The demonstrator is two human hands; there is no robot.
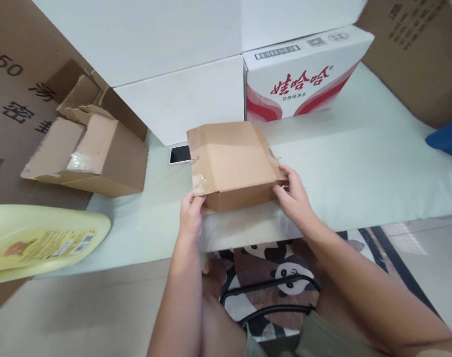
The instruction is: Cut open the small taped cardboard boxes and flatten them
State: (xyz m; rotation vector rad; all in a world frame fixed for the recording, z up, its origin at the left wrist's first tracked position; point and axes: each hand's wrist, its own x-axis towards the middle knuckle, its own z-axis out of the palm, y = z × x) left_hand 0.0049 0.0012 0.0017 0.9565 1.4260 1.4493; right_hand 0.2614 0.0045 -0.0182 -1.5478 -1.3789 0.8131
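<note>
A brown cardboard box point(244, 161) lies low on the pale green cloth in front of me, its broad flap side facing up and a strip of clear tape near its left corner. My left hand point(192, 210) pinches the box's near left corner between thumb and fingers. At the near right corner, my right hand point(295, 193) grips the flap edge, thumb on the front side and fingers on top. Part of the fingers on both hands is hidden by the cardboard. Just behind the box's left edge lies a phone point(179, 154), partly covered by the flap.
White cartons point(185, 99) stand behind, one with red print point(296, 91). To the left are an opened cardboard box point(118, 158) and a yellow bottle point(43, 243). A blue object point(447, 139) sits at the right edge. The cloth's front edge hangs above a panda-patterned mat point(289, 285).
</note>
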